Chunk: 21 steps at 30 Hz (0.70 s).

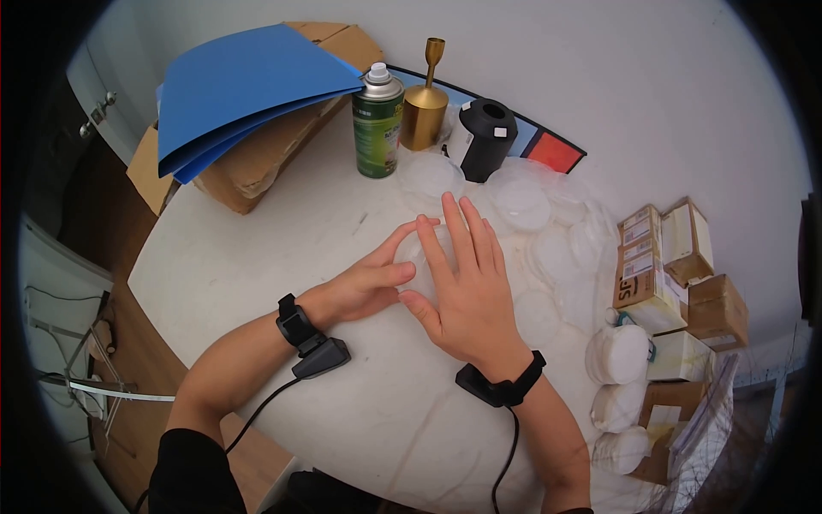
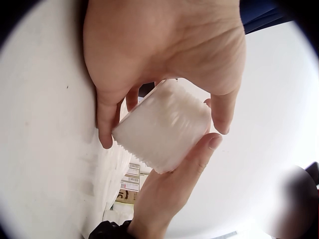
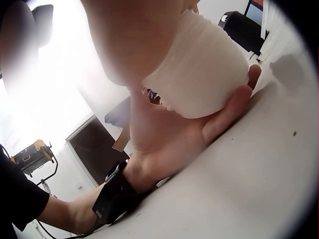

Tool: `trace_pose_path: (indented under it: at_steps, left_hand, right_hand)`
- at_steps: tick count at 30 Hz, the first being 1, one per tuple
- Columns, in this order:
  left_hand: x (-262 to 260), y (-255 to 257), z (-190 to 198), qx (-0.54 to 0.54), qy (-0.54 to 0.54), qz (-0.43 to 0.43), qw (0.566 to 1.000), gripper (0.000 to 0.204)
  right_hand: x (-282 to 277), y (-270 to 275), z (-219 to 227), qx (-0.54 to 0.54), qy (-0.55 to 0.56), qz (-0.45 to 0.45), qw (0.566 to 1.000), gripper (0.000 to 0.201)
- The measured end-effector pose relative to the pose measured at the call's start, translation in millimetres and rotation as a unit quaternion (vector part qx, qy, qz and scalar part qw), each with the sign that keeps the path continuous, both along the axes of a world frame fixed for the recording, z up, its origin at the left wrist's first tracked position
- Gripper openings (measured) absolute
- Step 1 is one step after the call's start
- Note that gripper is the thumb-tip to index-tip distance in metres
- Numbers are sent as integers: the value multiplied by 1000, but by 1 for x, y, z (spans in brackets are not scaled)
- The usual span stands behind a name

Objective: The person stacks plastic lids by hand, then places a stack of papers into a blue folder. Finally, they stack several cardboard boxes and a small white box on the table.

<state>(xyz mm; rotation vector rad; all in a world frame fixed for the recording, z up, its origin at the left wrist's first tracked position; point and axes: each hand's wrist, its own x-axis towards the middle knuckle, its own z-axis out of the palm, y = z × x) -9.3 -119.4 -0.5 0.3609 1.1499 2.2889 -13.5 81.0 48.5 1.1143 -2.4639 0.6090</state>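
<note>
A short white cylinder with jagged, frilled edges, like a stack of thin translucent round sheets (image 2: 164, 127), stands between the two hands over the table. My left hand (image 1: 366, 278) holds it from the left, fingers on its far side and thumb on the near side. My right hand (image 1: 469, 295) lies over the stack's right part in the head view, its fingers long and straight and pointing away. In the left wrist view the right thumb (image 2: 207, 149) touches the stack's lower side. The right palm hides much of the stack in the head view.
Many translucent round pieces (image 1: 522, 206) cover the table's right side. At the back stand a green spray can (image 1: 377, 128), a brass candlestick (image 1: 424, 116) and a black container (image 1: 484, 141). Blue folders (image 1: 248, 86) top a carton at left; small boxes (image 1: 642, 265) line the right.
</note>
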Motion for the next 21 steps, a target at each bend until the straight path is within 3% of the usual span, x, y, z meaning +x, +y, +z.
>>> trace_pose_path:
  at_steps: [6,9,12,15,19,21]
  left_hand:
    - [-2,-1,-9,8,5,-10,1000,93]
    - [-3,-1,-11,15,-4,-17,1000,95]
    - [-4,1,-8,13,11,-6,1000,97]
    - [-7,4,-10,24,5,-14,1000,100]
    - [-9,4,-9,17,5,-3,1000,100]
    - [-9,4,-11,11,2,-1,1000,100]
  right_hand:
    - [0,0,-1,-17,-21,5,1000,73]
    - [-6,11,13,-138,-104,87,981,70]
    - [-19,38,43,-195,-92,-2,976,57]
    - [-26,89,68,-16,-139,-112,984,33]
    - [-30,131,56,191,-273,-224,916,19]
    - [-33,137,46,162,-256,-211,930,16]
